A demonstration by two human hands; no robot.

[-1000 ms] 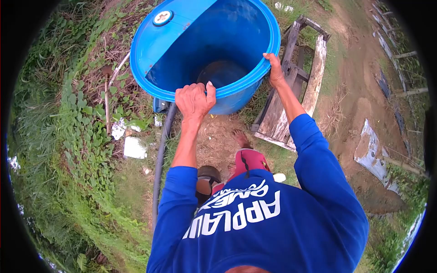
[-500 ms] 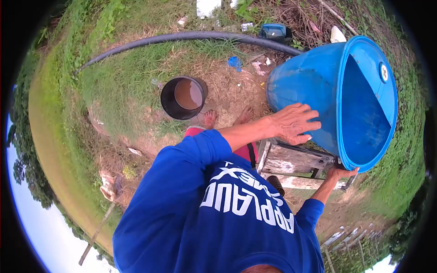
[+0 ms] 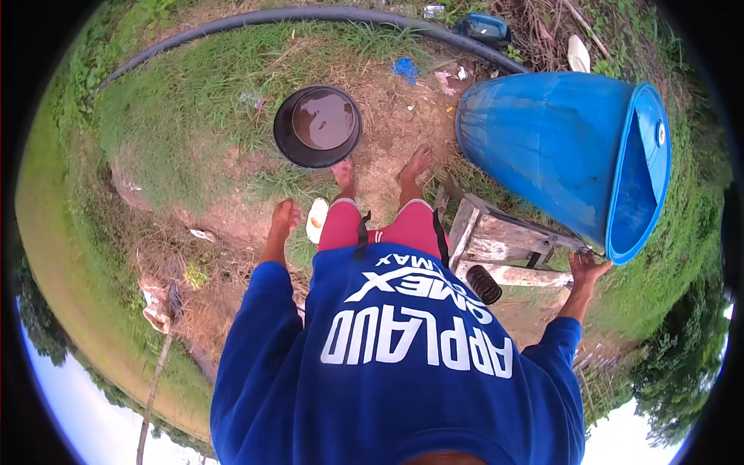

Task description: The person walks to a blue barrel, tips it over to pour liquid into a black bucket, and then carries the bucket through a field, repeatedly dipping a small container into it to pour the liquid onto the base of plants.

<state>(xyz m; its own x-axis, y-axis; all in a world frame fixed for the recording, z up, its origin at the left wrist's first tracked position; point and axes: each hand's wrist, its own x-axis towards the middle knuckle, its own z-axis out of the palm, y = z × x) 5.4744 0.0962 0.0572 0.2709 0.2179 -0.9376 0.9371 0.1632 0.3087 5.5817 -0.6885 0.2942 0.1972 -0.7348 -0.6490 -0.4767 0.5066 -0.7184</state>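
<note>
A big blue plastic barrel [image 3: 542, 147] lies on its side at the right, its cut lid end facing right. My right hand [image 3: 587, 270] is at the barrel's lower rim, fingers curled and thumb against the edge. My left hand [image 3: 285, 217] hangs away from the barrel with its fingers curled in and nothing visible in them. Just right of it is a pale, cut plastic container [image 3: 316, 220]. Beyond my feet stands a black bucket [image 3: 284, 143] holding brownish water.
A weathered wooden stand [image 3: 496, 239] sits below the barrel, with a dark ribbed coil [image 3: 483, 284] beside it. A thick black hose [image 3: 310, 14] curves across the grass. Farther back are a dark blue container [image 3: 483, 29] and a white bottle [image 3: 578, 54].
My left hand has left the barrel's side and swung to the far left. The barrel's open end has turned more away from me. My right hand stays by the rim.
</note>
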